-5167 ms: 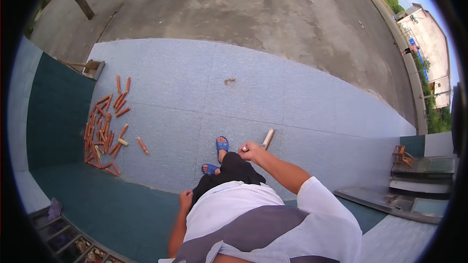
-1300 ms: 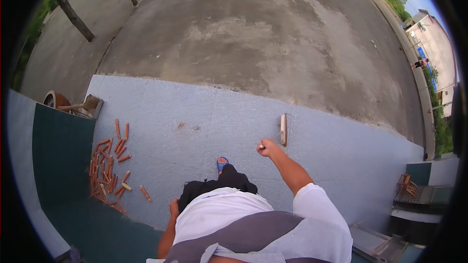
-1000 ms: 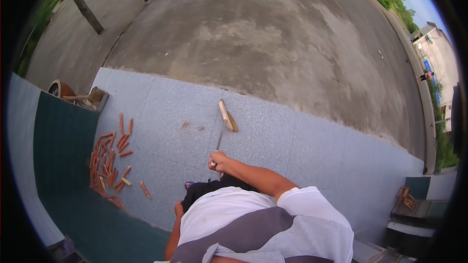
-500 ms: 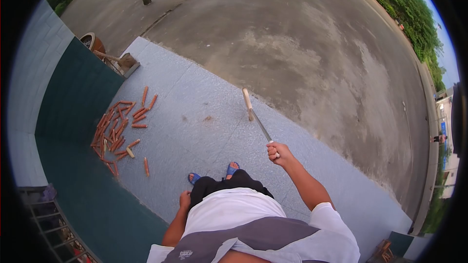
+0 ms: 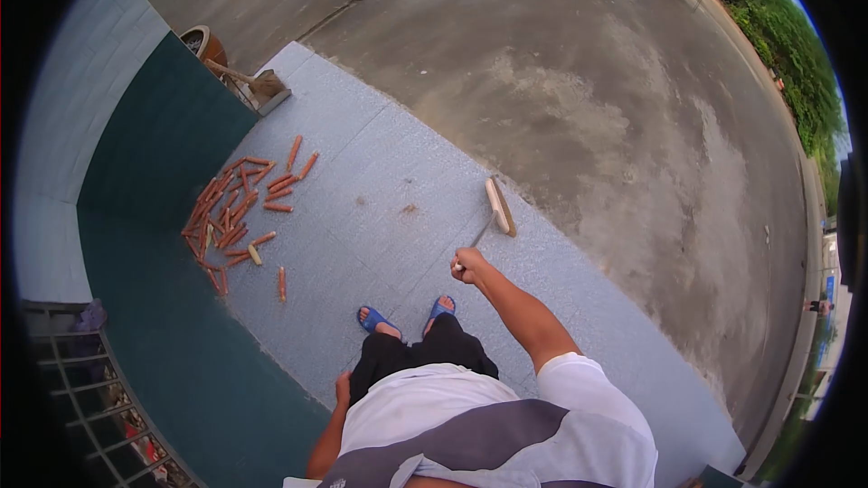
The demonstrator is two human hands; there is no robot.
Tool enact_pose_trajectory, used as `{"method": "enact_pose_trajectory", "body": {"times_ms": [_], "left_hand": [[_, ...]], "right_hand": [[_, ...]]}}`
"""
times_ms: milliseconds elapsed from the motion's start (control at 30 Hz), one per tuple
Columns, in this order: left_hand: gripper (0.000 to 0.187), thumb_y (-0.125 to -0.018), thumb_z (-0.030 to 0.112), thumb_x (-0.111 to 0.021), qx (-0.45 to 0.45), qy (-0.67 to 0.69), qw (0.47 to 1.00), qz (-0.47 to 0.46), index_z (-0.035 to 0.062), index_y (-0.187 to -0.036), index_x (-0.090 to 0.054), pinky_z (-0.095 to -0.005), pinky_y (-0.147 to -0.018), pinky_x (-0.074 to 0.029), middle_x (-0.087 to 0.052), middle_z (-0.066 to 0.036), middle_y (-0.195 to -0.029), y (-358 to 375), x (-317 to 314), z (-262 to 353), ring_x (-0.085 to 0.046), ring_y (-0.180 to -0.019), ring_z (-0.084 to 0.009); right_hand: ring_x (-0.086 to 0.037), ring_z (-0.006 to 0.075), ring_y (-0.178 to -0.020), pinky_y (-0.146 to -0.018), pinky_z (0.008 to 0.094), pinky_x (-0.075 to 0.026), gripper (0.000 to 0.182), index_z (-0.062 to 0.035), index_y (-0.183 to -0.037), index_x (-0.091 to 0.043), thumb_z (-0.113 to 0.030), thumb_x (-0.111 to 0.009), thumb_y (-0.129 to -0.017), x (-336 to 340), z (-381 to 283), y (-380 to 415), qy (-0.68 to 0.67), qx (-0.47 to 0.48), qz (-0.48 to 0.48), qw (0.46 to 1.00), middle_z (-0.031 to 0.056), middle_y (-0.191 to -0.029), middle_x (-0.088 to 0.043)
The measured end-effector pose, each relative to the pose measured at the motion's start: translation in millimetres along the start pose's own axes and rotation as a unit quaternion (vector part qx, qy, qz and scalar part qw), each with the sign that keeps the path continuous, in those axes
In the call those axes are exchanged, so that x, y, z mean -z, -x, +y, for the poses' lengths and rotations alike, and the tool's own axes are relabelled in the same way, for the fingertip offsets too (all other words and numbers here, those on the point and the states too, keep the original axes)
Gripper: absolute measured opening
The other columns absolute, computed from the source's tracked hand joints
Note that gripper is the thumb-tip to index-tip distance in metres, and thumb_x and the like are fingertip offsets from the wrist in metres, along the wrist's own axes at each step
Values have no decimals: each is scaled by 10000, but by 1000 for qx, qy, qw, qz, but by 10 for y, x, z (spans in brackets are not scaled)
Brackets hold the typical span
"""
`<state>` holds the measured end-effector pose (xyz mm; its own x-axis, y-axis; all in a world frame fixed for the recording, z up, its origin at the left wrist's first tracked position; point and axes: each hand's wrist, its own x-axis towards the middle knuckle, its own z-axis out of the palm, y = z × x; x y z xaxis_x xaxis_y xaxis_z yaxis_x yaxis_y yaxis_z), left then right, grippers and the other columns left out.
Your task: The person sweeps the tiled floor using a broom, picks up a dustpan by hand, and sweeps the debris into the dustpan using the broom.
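My right hand (image 5: 467,265) is closed around the grey handle of a broom (image 5: 500,207). Its pale head with brown bristles rests on the grey paved floor (image 5: 389,258), close to the edge of the paving. Small bits of brown debris (image 5: 409,210) lie on the floor to the left of the broom head. My left hand (image 5: 343,389) hangs low beside my thigh, touching or close to the dark trousers; its fingers are too small and partly hidden to make out. Both feet, in blue sandals (image 5: 378,319), stand on the paving.
Several reddish corn cobs (image 5: 237,208) lie scattered at the left by a dark green wall (image 5: 181,307), with one pale cob (image 5: 255,255) among them. A dustpan (image 5: 271,89) and a brown pot (image 5: 203,43) stand beyond. Rougher concrete (image 5: 579,126) borders the paving.
My right hand has moved left and away from my body. The broom head has turned and shifted right, and its handle now looks foreshortened. My left hand stays beside my thigh.
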<state>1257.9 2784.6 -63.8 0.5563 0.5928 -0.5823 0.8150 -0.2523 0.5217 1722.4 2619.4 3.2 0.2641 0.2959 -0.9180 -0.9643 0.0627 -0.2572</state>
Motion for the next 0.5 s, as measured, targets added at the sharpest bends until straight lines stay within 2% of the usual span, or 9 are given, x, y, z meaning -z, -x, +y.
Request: {"method": "enact_pose_trajectory", "body": {"times_ms": [133, 233, 300, 333, 433, 467, 500], "left_hand": [[236, -737, 188, -402, 35, 23, 999, -6, -1, -726, -543, -369, -645, -378, -539, -194, -730, 240, -84, -58, -524, -724, -281], [223, -734, 181, -401, 7, -12, 1000, 1, 13, -748, -548, -373, -649, -383, -538, -193, -734, 273, -31, 26, -518, -721, -310], [198, -717, 176, -440, 40, 2, 999, 15, 21, -765, -556, -384, -652, -397, -547, -181, -765, 243, 17, 105, -527, -739, -314], [189, -709, 173, -460, 56, 10, 998, 21, 25, -773, -560, -389, -654, -405, -552, -176, -781, 239, 33, 150, -531, -748, -315], [217, -695, 215, -500, 61, 7, 998, 6, 37, -799, -568, -376, -675, -411, -561, -164, -814, 147, 130, 381, -536, -779, -296], [217, -695, 215, -500, 66, 16, 998, 16, 37, -799, -568, -376, -675, -411, -561, -164, -814, 123, 134, 432, -536, -779, -296], [231, -688, 238, -512, 71, 12, 997, 15, 46, -802, -573, -368, -680, -414, -564, -159, -818, 114, 137, 467, -538, -781, -294]], "right_hand": [[-378, 87, -388, -303, 195, -279, 93, -70, -631, -359, -9, -348, -701, -333, 213, 235, 2, -3, -27, 1000, 14, -489, -362], [-327, 52, -353, -291, 184, -250, 134, -109, -622, -341, -36, -386, -725, -216, 118, 540, -18, 8, -86, 996, -19, -460, -335], [-293, 25, -352, -290, 167, -206, 152, -116, -644, -326, -69, -414, -759, -70, 128, 787, -23, -64, -117, 991, -40, -461, -313], [-293, 25, -352, -290, 167, -206, 152, -116, -644, -326, -69, -414, -759, -36, 184, 950, -17, -68, -116, 991, -40, -461, -313], [-267, 7, -354, -296, 156, -187, 51, -82, -809, -373, -89, -415, -783, -61, 370, 1477, 99, -135, -141, 976, -59, -492, -313], [-262, 3, -355, -297, 153, -184, 98, -69, -875, -379, -90, -413, -786, -106, 431, 1613, 115, -158, -149, 969, -60, -503, -316], [-262, 3, -355, -297, 153, -184, 98, -69, -875, -379, -90, -413, -786, -146, 480, 1699, 130, -162, -155, 966, -60, -503, -316]]}}
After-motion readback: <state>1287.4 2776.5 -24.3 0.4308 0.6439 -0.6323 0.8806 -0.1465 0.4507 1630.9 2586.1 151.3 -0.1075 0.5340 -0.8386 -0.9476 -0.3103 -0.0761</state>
